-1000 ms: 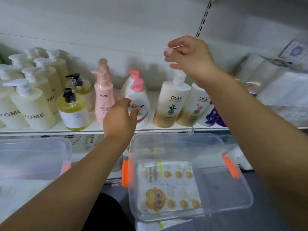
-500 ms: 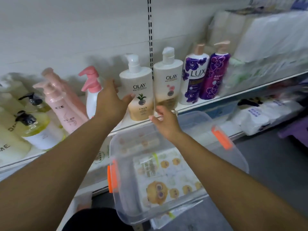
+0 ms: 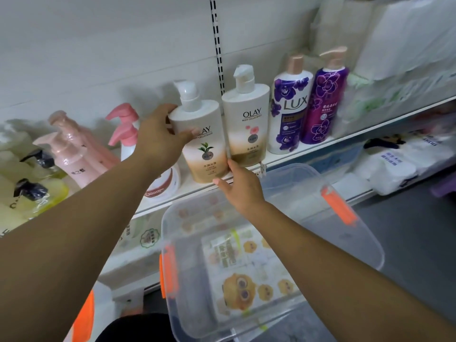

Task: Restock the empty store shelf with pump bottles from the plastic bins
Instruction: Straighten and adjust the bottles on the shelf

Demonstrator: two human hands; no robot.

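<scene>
A white shelf [image 3: 320, 147] runs along a white wall, full of pump bottles. A clear bin [image 3: 365, 245] with orange handles sits below it. The left hand [image 3: 158, 141] wraps round the leaf Olay bottle [image 3: 207, 154] at the shelf's front edge. The right hand [image 3: 240, 187] touches its bottom with straight fingers. The yellow bottles [image 3: 42, 196] on the left are blurry and cut off.

White back panel [image 3: 98, 45] of store shelving fills the top, with soft grey shadows along its lower part. Black slotted upright [image 3: 217, 45] runs down it. White shelf [image 3: 370, 129] edge slants up to the right. Wrapped paper packs [image 3: 407, 33] stacked upper right, more white packs [image 3: 394, 166] on lower shelf [image 3: 350, 185]. Dark grey floor [image 3: 407, 230] at right. Dim, even light.
</scene>
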